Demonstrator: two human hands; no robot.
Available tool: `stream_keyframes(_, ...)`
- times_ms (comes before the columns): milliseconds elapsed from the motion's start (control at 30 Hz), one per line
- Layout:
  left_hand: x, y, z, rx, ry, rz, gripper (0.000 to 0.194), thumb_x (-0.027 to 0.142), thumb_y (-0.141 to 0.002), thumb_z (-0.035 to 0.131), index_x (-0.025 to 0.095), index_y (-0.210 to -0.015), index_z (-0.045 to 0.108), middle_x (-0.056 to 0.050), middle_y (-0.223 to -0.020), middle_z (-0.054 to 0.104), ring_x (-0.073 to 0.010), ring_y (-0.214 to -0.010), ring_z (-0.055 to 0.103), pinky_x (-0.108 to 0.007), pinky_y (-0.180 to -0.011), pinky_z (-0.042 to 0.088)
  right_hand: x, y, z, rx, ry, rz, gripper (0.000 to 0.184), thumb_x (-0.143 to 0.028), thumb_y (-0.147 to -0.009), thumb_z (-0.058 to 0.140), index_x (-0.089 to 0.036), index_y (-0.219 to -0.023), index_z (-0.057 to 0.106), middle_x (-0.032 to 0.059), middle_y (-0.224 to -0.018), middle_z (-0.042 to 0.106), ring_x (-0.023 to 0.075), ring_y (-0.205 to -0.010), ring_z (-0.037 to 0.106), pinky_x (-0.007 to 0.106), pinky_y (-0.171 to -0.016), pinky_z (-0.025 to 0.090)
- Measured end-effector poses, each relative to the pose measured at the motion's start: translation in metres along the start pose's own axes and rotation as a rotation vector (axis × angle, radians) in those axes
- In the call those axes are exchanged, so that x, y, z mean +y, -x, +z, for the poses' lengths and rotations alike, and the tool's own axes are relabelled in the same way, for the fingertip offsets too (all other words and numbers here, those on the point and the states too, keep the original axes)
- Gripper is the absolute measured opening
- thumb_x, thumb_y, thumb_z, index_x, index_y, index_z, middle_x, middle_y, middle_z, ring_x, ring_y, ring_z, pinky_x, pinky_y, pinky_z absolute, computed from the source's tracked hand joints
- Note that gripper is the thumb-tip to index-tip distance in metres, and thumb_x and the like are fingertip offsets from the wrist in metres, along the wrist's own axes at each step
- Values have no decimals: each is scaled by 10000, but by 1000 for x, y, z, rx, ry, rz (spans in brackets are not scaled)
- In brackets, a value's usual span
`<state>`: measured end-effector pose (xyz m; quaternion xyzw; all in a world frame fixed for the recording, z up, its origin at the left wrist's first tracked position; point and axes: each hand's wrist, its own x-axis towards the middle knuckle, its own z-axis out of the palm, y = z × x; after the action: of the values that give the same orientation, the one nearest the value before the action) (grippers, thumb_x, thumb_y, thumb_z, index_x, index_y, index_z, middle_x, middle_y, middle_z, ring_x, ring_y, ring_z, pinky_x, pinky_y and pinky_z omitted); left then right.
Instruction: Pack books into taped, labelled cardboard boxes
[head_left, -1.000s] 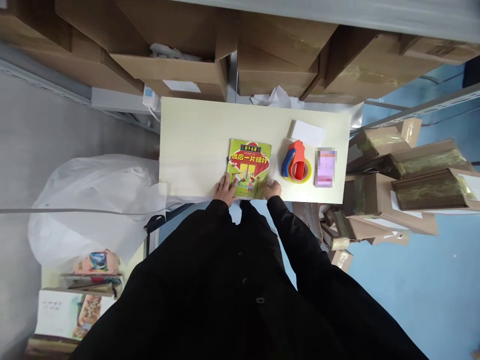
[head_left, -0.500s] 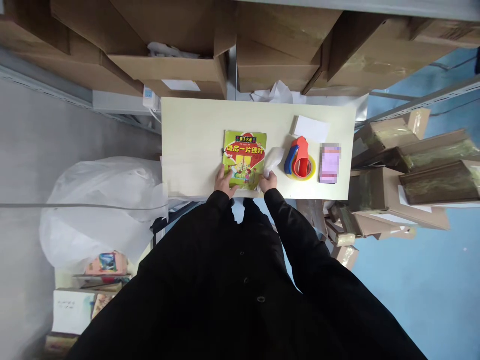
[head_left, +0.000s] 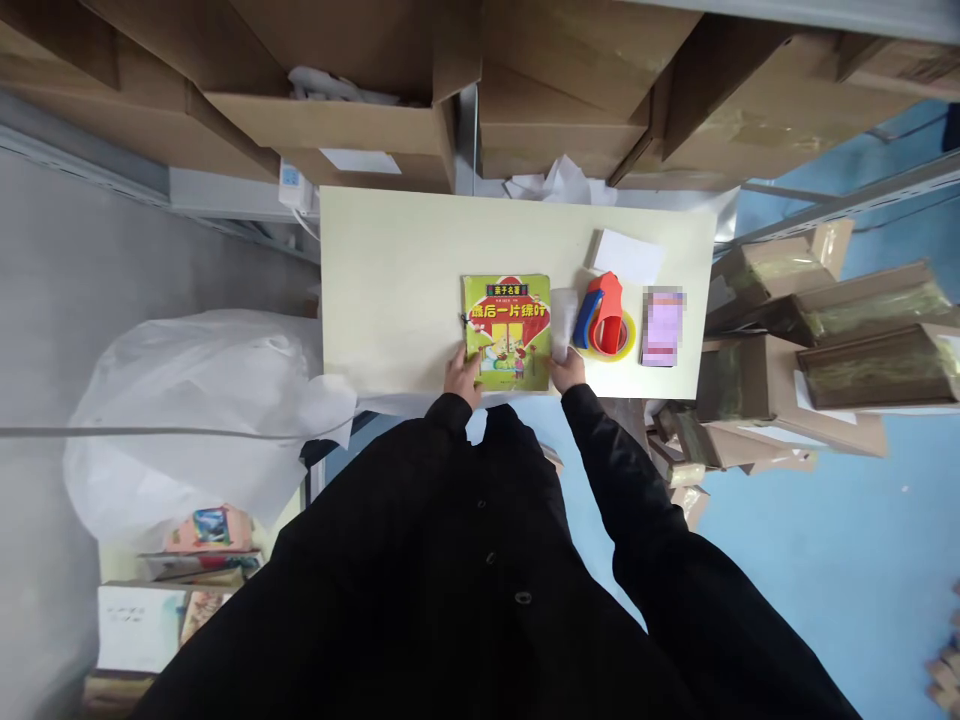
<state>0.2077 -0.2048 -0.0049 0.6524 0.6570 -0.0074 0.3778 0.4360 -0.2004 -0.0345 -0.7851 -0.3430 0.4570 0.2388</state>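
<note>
A green and red picture book (head_left: pixel 508 335) with yellow Chinese lettering lies face up near the table's front edge. My left hand (head_left: pixel 463 376) is closed on its lower left edge, with the thumb over the cover and the fingers along the side. At the book's right side, my right hand (head_left: pixel 568 372) pinches a whitish translucent wrapping sheet (head_left: pixel 563 318), which stands up in a narrow strip. How far that sheet runs under the book is hidden. Just right of it stands a red and blue tape dispenser (head_left: pixel 604 315) with a yellowish roll.
White paper slips (head_left: pixel 627 256) and a phone with a pixelated screen (head_left: pixel 663 328) lie on the pale table (head_left: pixel 390 270). Cardboard boxes (head_left: pixel 352 130) line the shelf behind. More cartons (head_left: pixel 780 370) are piled on the right. A big white plastic bag (head_left: pixel 187 400) and books (head_left: pixel 142 625) are at left.
The book has shifted right and slightly toward me, and sits straighter. Both hands have moved right along with it. The wrapping sheet at its right has gone from crumpled to an upright strip.
</note>
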Motion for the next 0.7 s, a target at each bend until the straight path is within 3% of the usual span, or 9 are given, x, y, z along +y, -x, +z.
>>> stream_keyframes(133, 2, 12, 11, -7, -13, -24, 679, 196, -721, 615, 179, -1373, 425, -113, -1510, 206, -364, -1298, 319, -459, -1099, 299, -8, 14, -13, 141, 86, -42, 282, -391, -671, 593, -183, -861, 575, 35, -748, 605, 191, -687, 536, 357, -715, 468)
stream_keyframes(233, 0, 10, 11, 9, -14, 2, 670, 227, -720, 621, 200, -1364, 437, -101, -1498, 232, -362, -1296, 321, -466, -1098, 295, -18, 23, -11, 32, 69, -216, 265, -404, -734, 545, -178, -849, 622, 63, -818, 599, 206, -777, 559, 370, -782, 469)
stream_keyframes(333, -3, 8, 12, 32, -17, 24, 631, 276, -735, 612, 208, -1345, 465, -104, -1480, 266, -372, -1283, 338, -484, -1082, 310, -20, 26, -3, -46, 109, -340, 230, -351, -727, 558, -183, -829, 679, 103, -1081, 563, 253, -1079, 500, 407, -968, 391)
stream_keyframes(433, -4, 9, 12, 41, -28, 40, 622, 282, -747, 596, 186, -1347, 463, -128, -1476, 268, -382, -1266, 358, -497, -1056, 341, -14, 16, 6, 58, 101, -267, 211, -237, -740, 476, -171, -780, 673, 102, -1148, 545, 243, -1133, 478, 411, -1013, 365)
stream_keyframes(567, -2, 11, 11, 66, -39, 41, 614, 289, -754, 602, 167, -1341, 470, -147, -1465, 285, -374, -1263, 370, -483, -1051, 358, -7, 0, 13, 119, 96, -219, 183, -181, -710, 477, -157, -824, 618, 84, -937, 612, 206, -899, 558, 383, -872, 468)
stream_keyframes(633, -1, 10, 11, 68, -51, 42, 608, 288, -750, 611, 155, -1329, 484, -158, -1456, 296, -373, -1252, 384, -476, -1053, 358, -6, -4, 16, 159, 120, -181, 298, -196, -683, 535, -139, -972, 582, 96, -946, 601, 209, -824, 555, 398, -805, 490)
stream_keyframes(700, -2, 9, 11, 67, -59, 49, 604, 282, -746, 616, 153, -1322, 493, -159, -1450, 306, -370, -1245, 393, -470, -1054, 360, -7, -3, 20, 211, 175, -157, 465, -207, -651, 597, -120, -1102, 529, 135, -1034, 567, 238, -866, 549, 442, -821, 477)
